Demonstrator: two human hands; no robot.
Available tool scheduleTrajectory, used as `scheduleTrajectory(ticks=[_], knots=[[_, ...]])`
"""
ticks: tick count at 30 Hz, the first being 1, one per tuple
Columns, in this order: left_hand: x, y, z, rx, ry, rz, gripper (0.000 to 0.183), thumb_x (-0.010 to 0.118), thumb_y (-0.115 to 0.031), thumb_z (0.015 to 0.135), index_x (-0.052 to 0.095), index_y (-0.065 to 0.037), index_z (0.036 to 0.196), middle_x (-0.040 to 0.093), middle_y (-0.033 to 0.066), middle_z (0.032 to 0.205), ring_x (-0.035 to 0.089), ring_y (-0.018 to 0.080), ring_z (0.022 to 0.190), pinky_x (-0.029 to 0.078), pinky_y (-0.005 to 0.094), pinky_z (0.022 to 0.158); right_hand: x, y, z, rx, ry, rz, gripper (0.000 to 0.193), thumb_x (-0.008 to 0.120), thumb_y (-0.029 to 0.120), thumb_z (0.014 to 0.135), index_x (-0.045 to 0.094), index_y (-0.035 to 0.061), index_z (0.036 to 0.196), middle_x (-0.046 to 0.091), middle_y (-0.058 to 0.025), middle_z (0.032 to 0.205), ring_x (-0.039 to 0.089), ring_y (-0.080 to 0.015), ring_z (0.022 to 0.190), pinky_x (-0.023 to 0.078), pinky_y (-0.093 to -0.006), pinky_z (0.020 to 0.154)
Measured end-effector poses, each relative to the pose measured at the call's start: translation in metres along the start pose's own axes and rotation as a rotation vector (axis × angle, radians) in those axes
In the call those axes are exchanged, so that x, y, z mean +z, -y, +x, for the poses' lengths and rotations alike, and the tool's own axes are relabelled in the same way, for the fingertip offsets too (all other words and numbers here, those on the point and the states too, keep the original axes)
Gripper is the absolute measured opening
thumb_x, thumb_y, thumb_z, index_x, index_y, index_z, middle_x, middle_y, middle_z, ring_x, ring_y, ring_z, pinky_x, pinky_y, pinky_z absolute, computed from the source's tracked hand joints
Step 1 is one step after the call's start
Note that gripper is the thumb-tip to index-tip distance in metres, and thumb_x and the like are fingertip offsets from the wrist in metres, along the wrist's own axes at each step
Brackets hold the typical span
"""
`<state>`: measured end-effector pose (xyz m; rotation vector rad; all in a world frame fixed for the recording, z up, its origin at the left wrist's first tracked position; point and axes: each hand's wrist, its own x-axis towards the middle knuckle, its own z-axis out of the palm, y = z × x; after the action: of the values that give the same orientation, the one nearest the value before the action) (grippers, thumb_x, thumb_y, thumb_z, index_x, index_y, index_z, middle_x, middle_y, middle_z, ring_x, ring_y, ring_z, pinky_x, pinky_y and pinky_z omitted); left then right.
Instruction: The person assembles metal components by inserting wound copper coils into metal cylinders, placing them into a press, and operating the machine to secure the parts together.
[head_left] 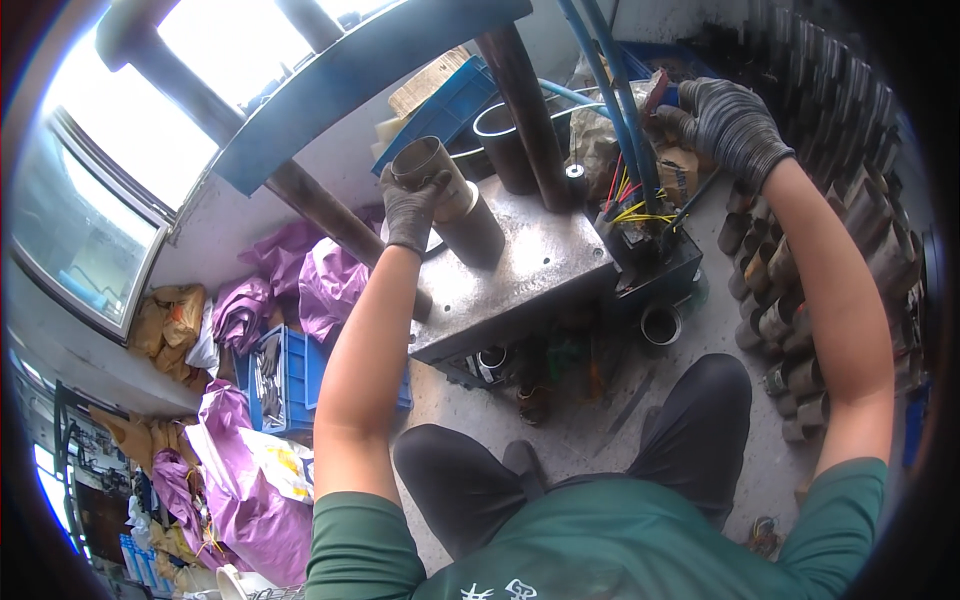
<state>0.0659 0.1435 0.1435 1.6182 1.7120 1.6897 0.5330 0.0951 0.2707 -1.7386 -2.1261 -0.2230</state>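
Press (375, 90) with its metal table (545, 265), upper middle of the frame.
Stacked pipes (800, 325) run down the right side of the frame. Purple bags (250, 500) lie at the left and lower left; a blue crate (288, 375) stands among them, below and left of the table. On the table, at the upper middle of the frame, a dark cylinder (478, 238) stands, with a wide pipe (510, 155) behind it. My gloved left hand (412, 205) is wrapped around a metal tube (455, 192) at the top of the cylinder; the tube's open end faces up. My gloved right hand (735, 125) is raised at the upper right of the frame, fingers bent toward a small red piece (656, 90); I cannot tell whether they grip it.
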Motion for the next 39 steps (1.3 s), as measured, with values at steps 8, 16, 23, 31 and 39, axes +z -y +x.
scheduleTrajectory(ticks=[8,16,23,31,39], knots=[[0.021,0.020,0.021,-0.015,0.070,-0.394,0.088,0.099,-0.018,0.065,0.047,-0.004,0.134,0.063,0.0123,0.125,0.064,0.0264,0.114,0.053,0.0372,0.099,-0.010,-0.010,-0.021,-0.009,0.081,-0.037,0.037,0.062,0.043,0.101,0.074,0.0119,0.116,0.077,-0.0119,0.102,0.073,-0.0314,0.098,0.056,-0.0452,0.093],[0.042,-0.060,-0.005,0.129,0.128,-0.710,0.065,0.090,-0.025,0.079,0.054,-0.006,0.129,0.065,0.0083,0.114,0.065,0.0202,0.102,0.058,0.0329,0.081,-0.036,-0.016,-0.071,0.011,0.082,-0.043,0.030,0.065,0.032,0.099,0.073,0.0039,0.108,0.071,-0.0180,0.102,0.071,-0.0350,0.098,0.056,-0.0454,0.090],[-0.004,-0.043,-0.154,-0.248,-0.005,-1.192,0.065,0.068,-0.058,0.094,0.056,-0.011,0.136,0.061,0.0066,0.128,0.057,0.0245,0.124,0.044,0.0415,0.109,0.007,-0.035,-0.159,-0.438,-0.066,-0.077,0.024,0.068,0.027,0.086,0.071,0.0059,0.096,0.069,-0.0144,0.096,0.067,-0.0329,0.097,0.040,-0.0535,0.111],[-0.033,0.010,-0.228,-0.531,-0.140,-1.474,0.081,0.066,-0.074,0.086,0.055,-0.011,0.136,0.065,0.0083,0.124,0.065,0.0260,0.116,0.056,0.0443,0.101,0.035,0.076,-0.192,-0.850,-0.047,0.400,0.036,0.077,0.022,0.080,0.070,0.0049,0.111,0.072,-0.0141,0.110,0.068,-0.0365,0.106,0.046,-0.0554,0.105],[-0.042,-0.038,-0.242,-0.546,-0.032,-1.289,0.096,0.074,-0.077,0.078,0.049,-0.008,0.140,0.063,0.0132,0.121,0.067,0.0298,0.111,0.059,0.0486,0.096,0.199,0.140,-0.184,-0.139,0.549,1.320,0.029,0.070,0.008,0.096,0.068,-0.0010,0.123,0.074,-0.0135,0.109,0.073,-0.0227,0.101,0.056,-0.0333,0.093]])
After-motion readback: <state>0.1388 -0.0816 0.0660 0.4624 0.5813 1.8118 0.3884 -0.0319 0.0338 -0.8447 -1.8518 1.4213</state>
